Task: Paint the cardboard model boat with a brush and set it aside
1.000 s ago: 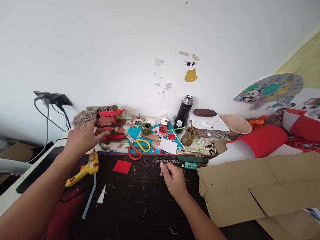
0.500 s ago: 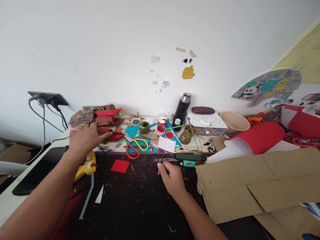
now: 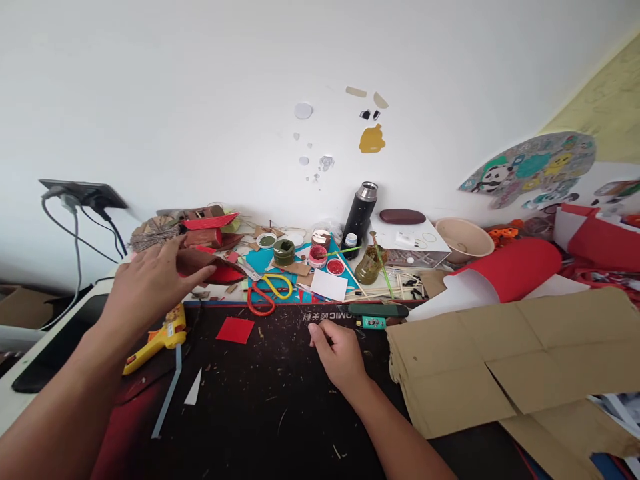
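Note:
My left hand reaches to the back left of the desk, its thumb and fingers around a brown boat-shaped craft piece with a red inside. Part of that piece is hidden behind the hand. Just beyond it lie more brown and red boat-like pieces and a ball of twine. Loosely curled, my right hand rests on the dark mat with nothing visible in it. A red paper square lies between the hands, near scissors with red and yellow handles.
A yellow glue gun lies below my left forearm. Open paint jars, a jar with a brush and a black thermos stand along the back. Folded brown paper covers the right side, below rolled red paper.
My left hand has turned, and the boat-shaped piece now shows larger between thumb and fingers, slightly raised. My right hand stays curled on the mat. The view has shifted slightly.

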`<state>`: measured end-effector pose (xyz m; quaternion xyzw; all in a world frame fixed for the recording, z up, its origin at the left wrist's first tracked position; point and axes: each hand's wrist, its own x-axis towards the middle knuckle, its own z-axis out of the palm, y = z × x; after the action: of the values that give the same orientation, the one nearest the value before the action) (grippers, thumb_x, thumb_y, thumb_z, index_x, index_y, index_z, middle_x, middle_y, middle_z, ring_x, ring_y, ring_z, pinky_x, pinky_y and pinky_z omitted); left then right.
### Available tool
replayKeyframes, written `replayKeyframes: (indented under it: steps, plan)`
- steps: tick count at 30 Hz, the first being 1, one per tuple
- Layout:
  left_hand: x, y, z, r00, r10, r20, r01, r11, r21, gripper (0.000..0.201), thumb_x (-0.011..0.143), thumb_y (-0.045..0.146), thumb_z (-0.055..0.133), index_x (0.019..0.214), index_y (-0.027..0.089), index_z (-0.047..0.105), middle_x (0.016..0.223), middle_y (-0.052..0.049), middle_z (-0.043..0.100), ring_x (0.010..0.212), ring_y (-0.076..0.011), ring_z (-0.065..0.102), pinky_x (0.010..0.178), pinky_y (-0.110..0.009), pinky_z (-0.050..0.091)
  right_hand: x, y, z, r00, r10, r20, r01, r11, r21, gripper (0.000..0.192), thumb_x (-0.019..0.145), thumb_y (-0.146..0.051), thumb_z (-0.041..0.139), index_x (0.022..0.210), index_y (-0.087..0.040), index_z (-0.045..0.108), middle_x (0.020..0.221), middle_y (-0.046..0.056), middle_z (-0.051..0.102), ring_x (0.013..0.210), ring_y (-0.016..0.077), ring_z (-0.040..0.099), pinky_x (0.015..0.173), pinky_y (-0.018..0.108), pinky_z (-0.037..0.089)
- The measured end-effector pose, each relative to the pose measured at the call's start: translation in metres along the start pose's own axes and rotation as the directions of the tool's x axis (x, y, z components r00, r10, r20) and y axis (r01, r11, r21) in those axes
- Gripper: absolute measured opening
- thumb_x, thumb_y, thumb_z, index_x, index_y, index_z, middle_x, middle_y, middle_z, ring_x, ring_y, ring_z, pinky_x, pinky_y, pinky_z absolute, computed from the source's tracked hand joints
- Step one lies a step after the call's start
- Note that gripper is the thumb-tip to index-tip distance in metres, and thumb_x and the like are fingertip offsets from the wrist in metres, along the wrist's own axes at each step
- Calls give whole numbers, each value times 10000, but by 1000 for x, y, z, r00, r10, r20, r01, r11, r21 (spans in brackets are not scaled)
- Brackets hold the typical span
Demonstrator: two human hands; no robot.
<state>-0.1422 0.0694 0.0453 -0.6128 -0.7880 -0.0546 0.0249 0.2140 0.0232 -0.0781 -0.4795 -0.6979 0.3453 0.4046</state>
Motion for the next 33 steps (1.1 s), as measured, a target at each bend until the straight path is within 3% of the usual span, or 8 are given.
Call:
replayKeyframes:
  steps: [3,7,13,27,33]
  plan:
    - [-24,15,0,997,76,7,-76,995,-64,980,991,781,444,1700,105,439,1525,-277,716,1416,-506,661,1119,-600,530,0,0,0,1000,-6,-5,6,1000,4,524,1146,-501,555,699,-247,657,618,3,689,579,184,662,625,279,459]
    - [-58,33,17,985,173,30,-167,976,-142,982,968,773,531,1707,129,460,1373,-220,788,1298,-469,719,1082,-565,547,0,0,-2,1000,-8,-24,9,1000,7,529,1150,-507,552,699,-251,655,616,3,684,584,187,662,632,280,466]
    - [-96,53,45,954,297,-28,-297,939,-173,862,997,706,577,1685,192,508,1415,-191,786,1322,-444,713,1106,-554,530,-1,-1,-2,999,-21,-31,21,1000,16,509,1145,-482,568,702,-249,663,604,-6,672,570,178,644,626,277,459]
    - [-138,81,52,912,366,-185,-367,930,29,736,1080,609,542,1623,112,541,1163,-174,795,1065,-410,737,943,-523,538,0,-3,-5,998,-36,-61,37,999,24,511,1149,-471,570,700,-250,671,602,-10,670,554,173,637,602,275,451]
    - [-135,86,50,915,375,-152,-376,926,19,775,1055,626,614,1649,136,530,1148,-159,805,1048,-401,750,929,-500,538,1,-2,-8,997,-29,-70,31,999,24,518,1161,-486,552,708,-255,656,564,-30,616,503,163,575,580,280,433]
